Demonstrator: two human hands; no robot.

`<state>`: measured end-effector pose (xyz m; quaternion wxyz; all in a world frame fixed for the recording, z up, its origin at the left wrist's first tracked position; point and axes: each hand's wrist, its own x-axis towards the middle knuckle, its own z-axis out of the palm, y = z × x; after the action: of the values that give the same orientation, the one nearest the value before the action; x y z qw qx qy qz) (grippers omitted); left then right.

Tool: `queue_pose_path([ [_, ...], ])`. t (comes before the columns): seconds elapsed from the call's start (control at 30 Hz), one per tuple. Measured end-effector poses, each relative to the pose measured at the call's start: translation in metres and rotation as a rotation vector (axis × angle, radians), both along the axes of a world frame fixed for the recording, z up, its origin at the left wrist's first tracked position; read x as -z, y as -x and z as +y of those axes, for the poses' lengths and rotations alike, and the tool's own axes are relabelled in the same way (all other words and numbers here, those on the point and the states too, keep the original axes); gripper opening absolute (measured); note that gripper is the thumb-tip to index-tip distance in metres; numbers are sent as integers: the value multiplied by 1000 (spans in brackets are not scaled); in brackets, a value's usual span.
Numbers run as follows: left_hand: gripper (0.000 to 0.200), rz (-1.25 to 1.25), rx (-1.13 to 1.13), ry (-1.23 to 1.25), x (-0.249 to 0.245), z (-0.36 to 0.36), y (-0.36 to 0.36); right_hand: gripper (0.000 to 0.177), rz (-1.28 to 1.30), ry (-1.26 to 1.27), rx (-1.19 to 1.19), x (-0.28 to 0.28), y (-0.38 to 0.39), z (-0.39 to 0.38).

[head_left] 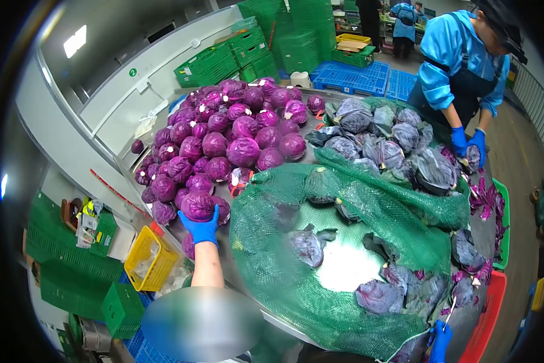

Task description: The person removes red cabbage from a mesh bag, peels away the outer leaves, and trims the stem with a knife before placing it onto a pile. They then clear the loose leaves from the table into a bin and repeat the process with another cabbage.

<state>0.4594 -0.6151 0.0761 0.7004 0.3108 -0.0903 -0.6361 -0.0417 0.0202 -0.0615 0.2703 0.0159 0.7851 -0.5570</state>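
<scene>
Purple cabbage point(197, 206) at the near edge of the heap point(244, 151), left hand point(201, 231) curled around it.
Right hand point(440, 342) grips a thin tool point(451, 308); careless pushing could, I think, make neighbours roll.

Dozens of purple cabbages point(244, 152), too crowded for exact count; the wearer's two hands, left hand point(200, 228) and right hand point(440, 342); one thin tool point(451, 307); one red crate point(488, 316).

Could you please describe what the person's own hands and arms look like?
The left hand wears a blue glove ending around the wrist; the forearm above it is bare. The right hand is gloved in blue too; its forearm is out of view.
</scene>
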Motion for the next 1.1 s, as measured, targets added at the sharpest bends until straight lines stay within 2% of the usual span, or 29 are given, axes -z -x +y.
queue_pose_path([
  [0.1, 69, -47, -17, -11, 12, -18, -24, 16, 12, -79, 3, 15, 3, 10],
  [0.2, 62, -51, -64, -97, -10, -13, -22, 14, 2, -39, 32, 29, 6, 16],
  [0.23, 62, -52, -67, -98, -10, -15, -24, 14, 0, -40, 29, 10, -4, 1],
  [0.3, 63, -24, -62, -100, -7, -19, -29, 18, -33, -211, 51, -46, -32, -43],
  [0.33, 63, -26, -69, -99, -5, -25, -37, 20, -23, -230, 49, -52, -34, -49],
  [0.4, 64, 13, -21, 20, -16, -39, -40, 19, 1, -222, 21, -60, -32, -55],
  [0.47, 66, 14, -140, 131, -50, -60, -31, 20, -13, -205, 15, -58, -27, -54],
  [0.53, 72, 56, -224, 252, -71, -107, -54, 21, -5, -258, -10, -50, -21, -47],
  [0.57, 71, -14, -154, 505, -76, -130, -66, 22, 4, -308, -36, -48, -18, -46],
  [0.6, 70, 39, -31, 568, -99, -127, -61, 22, 6, -311, -40, -48, -17, -46],
  [0.63, 70, 41, -33, 564, -109, -130, -58, 22, 10, -335, -72, -48, -17, -44],
  [0.7, 70, -300, -75, 579, -120, -135, -51, 23, 11, -359, -98, -48, -17, -40],
  [0.73, 69, -372, -64, 546, -115, -133, -49, 23, 31, -349, -97, -44, -18, -40],
  [0.77, 69, -373, -54, 552, -111, -123, -42, 23, 51, -338, -91, -42, -21, -38],
  [0.8, 69, -348, -1, 456, -104, -110, -30, 21, 15, -275, -26, -50, -28, -46],
  [0.9, 66, -358, 143, 224, -67, -86, -27, 13, 137, -122, 8, 87, 29, 47],
  [0.93, 66, -362, 147, 227, -60, -79, -27, 13, 113, -192, 30, 64, 18, 35],
  [1.0, 67, -352, 183, 6, -50, -65, -22, 13, 81, -168, 28, 35, 3, 20],
  [1.03, 67, -353, 183, 7, -46, -60, -23, 14, 52, -147, 24, 27, -1, 17],
  [1.1, 70, -607, 199, -60, -39, -52, -31, 14, 55, -152, 32, 18, -6, 12],
])
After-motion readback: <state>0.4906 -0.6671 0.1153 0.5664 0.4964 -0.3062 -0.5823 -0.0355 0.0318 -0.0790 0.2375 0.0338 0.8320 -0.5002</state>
